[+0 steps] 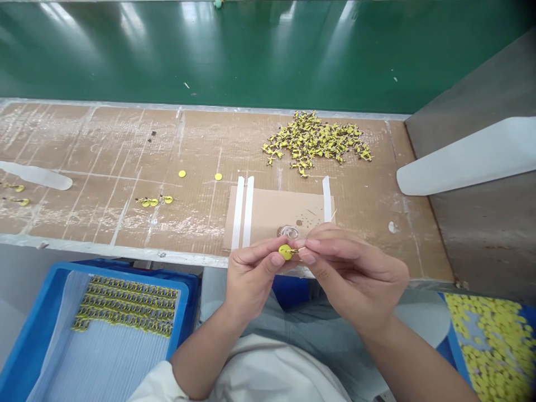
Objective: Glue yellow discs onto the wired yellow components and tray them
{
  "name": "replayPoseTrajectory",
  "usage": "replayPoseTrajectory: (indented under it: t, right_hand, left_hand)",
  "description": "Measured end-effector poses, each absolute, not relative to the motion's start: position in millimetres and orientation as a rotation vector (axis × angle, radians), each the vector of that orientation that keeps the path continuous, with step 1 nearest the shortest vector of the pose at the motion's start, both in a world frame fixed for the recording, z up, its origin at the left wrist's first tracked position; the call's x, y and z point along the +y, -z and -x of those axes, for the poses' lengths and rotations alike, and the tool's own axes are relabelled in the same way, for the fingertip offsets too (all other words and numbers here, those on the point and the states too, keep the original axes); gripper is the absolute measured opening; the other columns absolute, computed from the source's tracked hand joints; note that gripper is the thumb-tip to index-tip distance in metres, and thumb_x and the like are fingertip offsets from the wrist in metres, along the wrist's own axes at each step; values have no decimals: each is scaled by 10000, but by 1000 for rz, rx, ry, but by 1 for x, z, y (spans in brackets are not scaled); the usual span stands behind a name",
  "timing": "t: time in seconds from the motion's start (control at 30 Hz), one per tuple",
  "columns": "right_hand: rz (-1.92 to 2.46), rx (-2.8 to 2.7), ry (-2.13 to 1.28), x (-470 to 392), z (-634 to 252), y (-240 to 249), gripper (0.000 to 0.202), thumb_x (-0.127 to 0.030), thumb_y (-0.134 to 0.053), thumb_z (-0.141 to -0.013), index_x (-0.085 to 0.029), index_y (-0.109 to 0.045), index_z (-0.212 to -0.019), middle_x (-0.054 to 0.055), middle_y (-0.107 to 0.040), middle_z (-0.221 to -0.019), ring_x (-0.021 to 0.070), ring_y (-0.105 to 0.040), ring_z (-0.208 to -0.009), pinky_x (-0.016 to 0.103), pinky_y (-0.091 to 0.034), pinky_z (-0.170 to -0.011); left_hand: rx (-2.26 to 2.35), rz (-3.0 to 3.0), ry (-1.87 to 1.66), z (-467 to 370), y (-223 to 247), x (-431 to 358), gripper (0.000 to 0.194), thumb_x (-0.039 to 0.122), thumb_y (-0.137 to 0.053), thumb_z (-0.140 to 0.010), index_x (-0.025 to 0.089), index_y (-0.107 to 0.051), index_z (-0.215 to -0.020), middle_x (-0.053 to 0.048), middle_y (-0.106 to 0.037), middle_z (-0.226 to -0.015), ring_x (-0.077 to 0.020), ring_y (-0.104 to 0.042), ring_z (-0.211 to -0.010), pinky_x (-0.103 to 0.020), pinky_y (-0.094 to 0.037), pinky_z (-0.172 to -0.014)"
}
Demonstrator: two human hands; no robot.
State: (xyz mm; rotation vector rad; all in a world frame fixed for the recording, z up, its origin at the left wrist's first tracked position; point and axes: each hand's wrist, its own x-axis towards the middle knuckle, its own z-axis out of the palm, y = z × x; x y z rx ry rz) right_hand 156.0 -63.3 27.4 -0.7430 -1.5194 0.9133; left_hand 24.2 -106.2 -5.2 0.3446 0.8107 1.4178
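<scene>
Between thumb and forefinger, my left hand [256, 273] pinches a round yellow disc [285, 252] at the table's near edge. My right hand [355, 273] is closed at the disc's right side, its fingertips on a small yellow-and-dark figure [295, 251] that touches the disc. Most of that figure is hidden by the fingers. Just beyond the hands, a clear blob of glue-like stuff [288, 231] sits on a cardboard sheet [285, 204] that carries white tape strips [238, 215].
A heap of small yellow-and-dark figures [314, 139] lies behind the cardboard. Two loose yellow discs [182, 173] and several figures on discs [154, 201] lie left. A blue bin [50, 285] holds rows of figures; yellow discs [494, 340] fill another at right. A metal wall [473, 111] bounds the right.
</scene>
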Motion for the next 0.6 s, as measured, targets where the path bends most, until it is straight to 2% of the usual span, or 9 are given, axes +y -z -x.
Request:
replayPoseTrajectory:
  t: [0.1,0.33,0.6]
  right_hand:
    - [751,-1521,-915,-63,-156,-28,401,74,-713,-749,-227,-756,-1009,28,-748,-847,164,-672,-718,345,-559,-700]
    - [753,-1517,-912,-64,-156,-28,378,72,-717,-744,-219,-758,-983,28,-749,-839,166,-679,-714,344,-562,-697]
    - [764,-1512,-920,-63,-155,-27,368,49,-718,-755,-238,-758,-981,24,-756,-842,161,-678,-695,332,-567,-671]
  left_hand:
    - [818,-339,-1424,-24,4,-106,185,281,-826,-753,252,-809,-935,-60,-795,-995,-148,-754,-827,-204,-619,-767]
    - [841,-329,-1430,-24,5,-107,202,281,-838,-735,243,-808,-931,-71,-793,-992,-173,-758,-829,-238,-633,-749]
    - [818,-340,-1428,-24,7,-107,186,252,-817,-763,243,-806,-949,-58,-793,-1006,-175,-756,-889,-223,-627,-779]
